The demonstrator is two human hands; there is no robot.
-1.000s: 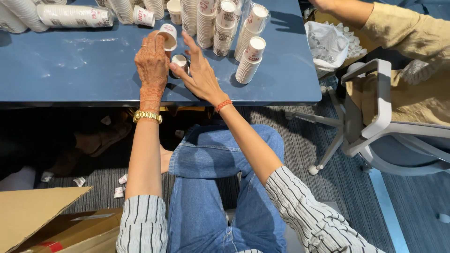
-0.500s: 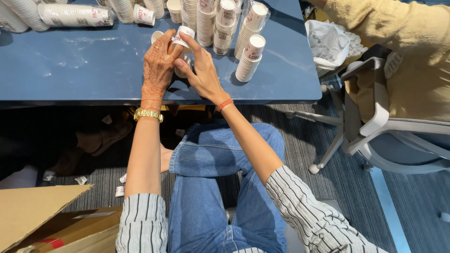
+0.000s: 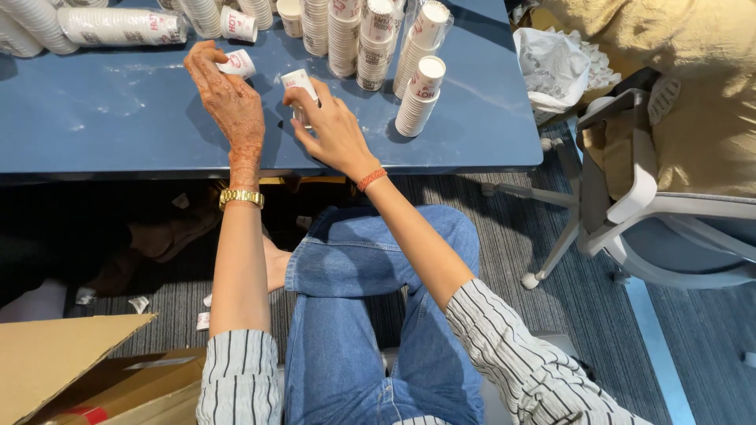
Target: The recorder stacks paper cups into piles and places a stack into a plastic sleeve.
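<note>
My left hand (image 3: 228, 98) holds a small white paper cup (image 3: 236, 63) on its side over the blue table (image 3: 118, 126). My right hand (image 3: 331, 130) grips another white paper cup (image 3: 299, 81), tilted, just to the right of the first. The two hands are a short way apart. Behind them stand several tall stacks of paper cups (image 3: 346, 35), and a shorter stack (image 3: 420, 98) stands to the right of my right hand.
Long stacks of cups (image 3: 118, 26) lie on their sides at the table's back left. A person in a yellow top sits on a grey office chair (image 3: 638, 189) at the right. An open cardboard box (image 3: 79, 378) is at the lower left.
My hands were together around one cup. They have since drawn apart, my left hand moving left, and each holds a cup of its own.
</note>
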